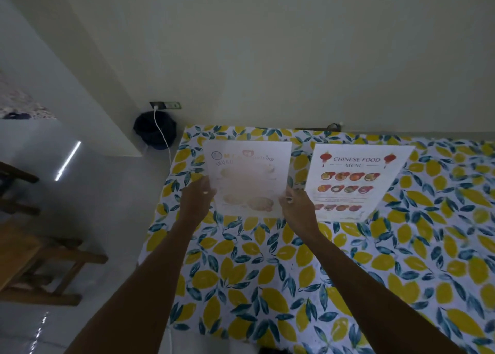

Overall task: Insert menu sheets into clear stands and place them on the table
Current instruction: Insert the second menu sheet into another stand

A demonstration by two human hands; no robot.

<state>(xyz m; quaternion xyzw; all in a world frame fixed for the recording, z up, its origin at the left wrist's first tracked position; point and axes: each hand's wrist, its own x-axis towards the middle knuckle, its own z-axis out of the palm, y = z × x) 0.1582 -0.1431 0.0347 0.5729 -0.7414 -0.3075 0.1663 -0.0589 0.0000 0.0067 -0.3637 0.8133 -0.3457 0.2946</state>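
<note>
Two bare arms reach out over the lemon tablecloth [294, 273]. The left hand [197, 198] and right hand [297, 206] each pinch a side of the pale menu sheet [247, 176], probably to keep it flat. The Chinese food menu [353, 182] waits just beside it.

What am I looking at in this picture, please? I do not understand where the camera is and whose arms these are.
There is no machine here. The camera is worn on a person's head and looks forward and down, so the two arms reaching in from the bottom are that person's own. The left hand and the right hand each hold a side edge of one pale menu sheet; whether it is lifted or touching the table is hard to tell. Beside it, to the right, a second sheet titled "Chinese Food Menu" lies on the table, which is covered by a lemon-patterned cloth. I cannot make out any clear stands. On the left are a tiled floor and wooden furniture.
</note>
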